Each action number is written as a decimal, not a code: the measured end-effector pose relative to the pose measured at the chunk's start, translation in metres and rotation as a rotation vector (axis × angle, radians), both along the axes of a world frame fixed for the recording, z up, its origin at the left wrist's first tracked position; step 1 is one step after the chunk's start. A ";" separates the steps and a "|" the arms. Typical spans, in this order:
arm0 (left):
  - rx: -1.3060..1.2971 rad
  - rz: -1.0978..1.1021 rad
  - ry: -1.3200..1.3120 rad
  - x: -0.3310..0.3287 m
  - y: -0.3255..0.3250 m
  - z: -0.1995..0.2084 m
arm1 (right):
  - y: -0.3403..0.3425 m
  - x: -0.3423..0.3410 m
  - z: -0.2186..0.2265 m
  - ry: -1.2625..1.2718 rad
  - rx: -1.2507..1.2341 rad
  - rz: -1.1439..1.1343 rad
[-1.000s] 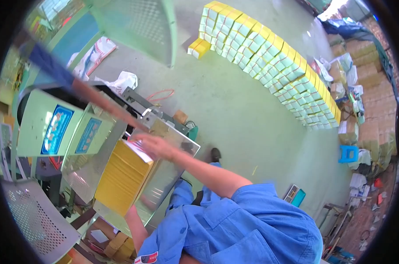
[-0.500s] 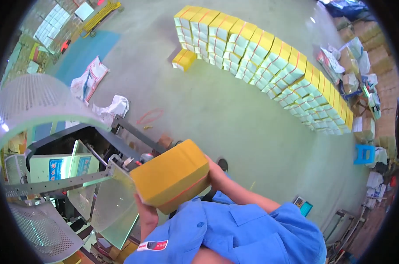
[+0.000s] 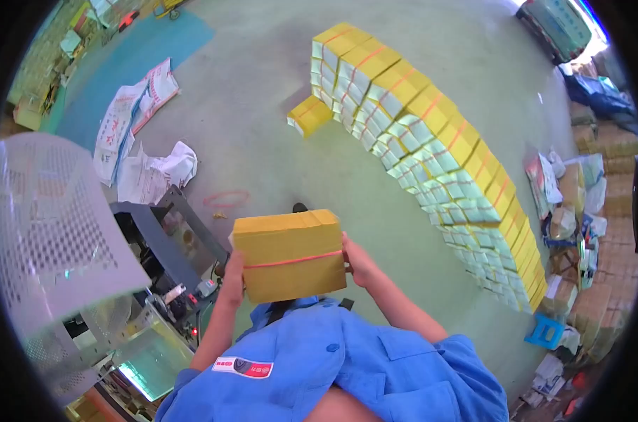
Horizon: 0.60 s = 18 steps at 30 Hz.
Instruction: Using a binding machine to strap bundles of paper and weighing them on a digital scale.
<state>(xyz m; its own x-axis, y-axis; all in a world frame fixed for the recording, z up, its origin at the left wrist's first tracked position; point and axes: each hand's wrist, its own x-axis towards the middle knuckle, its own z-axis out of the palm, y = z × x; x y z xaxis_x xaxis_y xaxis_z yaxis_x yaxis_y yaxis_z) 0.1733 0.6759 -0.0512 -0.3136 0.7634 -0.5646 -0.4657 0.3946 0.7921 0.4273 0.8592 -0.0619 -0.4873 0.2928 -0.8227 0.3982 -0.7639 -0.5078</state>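
Note:
Between my two hands I carry a bundle wrapped in brown-yellow paper (image 3: 291, 276), with a red strap round its middle, held level in front of my chest. My left hand (image 3: 234, 276) presses against its left end. On the opposite end, my right hand (image 3: 357, 259) grips it with the fingers partly hidden behind. Ahead and to the right, a long curved stack of similar yellow-topped bundles with white ends (image 3: 431, 144) stands on the floor, several layers high. One loose bundle (image 3: 310, 116) lies beside the stack's far left end.
A machine with a perforated metal guard (image 3: 59, 225) stands close on my left. White printed sacks (image 3: 132, 116) lie on the floor beyond it. A blue plastic stool (image 3: 544, 331) and piled cartons (image 3: 589, 309) line the right side. A vehicle (image 3: 554, 28) is at the far right.
I have turned to the right, away from the machine, carrying the bundle with me. It was tilted and now sits level, with its strapped side toward me.

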 end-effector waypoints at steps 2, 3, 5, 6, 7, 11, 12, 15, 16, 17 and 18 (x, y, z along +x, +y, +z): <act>0.023 0.076 -0.040 -0.009 0.063 -0.031 | 0.048 -0.024 -0.027 -0.122 0.023 -0.057; 0.016 0.095 -0.043 -0.014 0.102 -0.047 | 0.075 -0.034 -0.042 -0.241 0.051 -0.132; -0.177 0.002 0.050 -0.026 0.167 -0.061 | 0.124 -0.036 -0.075 -0.227 0.015 -0.134; -0.195 -0.006 0.044 -0.032 0.195 -0.069 | 0.159 -0.045 -0.090 -0.191 0.018 -0.140; -0.158 0.034 0.033 -0.037 0.213 -0.079 | 0.183 -0.070 -0.074 -0.100 -0.012 -0.205; -0.122 0.031 -0.104 -0.040 0.303 -0.160 | 0.293 -0.080 -0.167 -0.200 -0.043 -0.215; -0.151 0.043 -0.116 -0.044 0.317 -0.186 | 0.316 -0.089 -0.183 -0.208 -0.074 -0.200; -0.214 0.058 -0.207 -0.038 0.371 -0.244 | 0.382 -0.100 -0.250 -0.249 -0.025 -0.135; -0.265 0.102 -0.264 -0.034 0.393 -0.275 | 0.410 -0.105 -0.289 -0.292 0.045 -0.075; -0.327 0.139 -0.332 -0.030 0.405 -0.302 | 0.432 -0.106 -0.322 -0.317 0.029 -0.058; -0.343 0.151 -0.358 -0.027 0.417 -0.336 | 0.456 -0.107 -0.354 -0.283 0.034 0.012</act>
<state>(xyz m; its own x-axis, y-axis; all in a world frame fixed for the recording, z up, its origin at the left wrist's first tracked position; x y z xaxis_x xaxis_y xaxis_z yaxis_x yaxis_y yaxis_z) 0.1467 1.0926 -0.3874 -0.1473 0.4769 -0.8665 -0.7556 0.5111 0.4097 0.3199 1.3153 -0.4161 -0.2434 0.3183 -0.9162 0.5365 -0.7428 -0.4006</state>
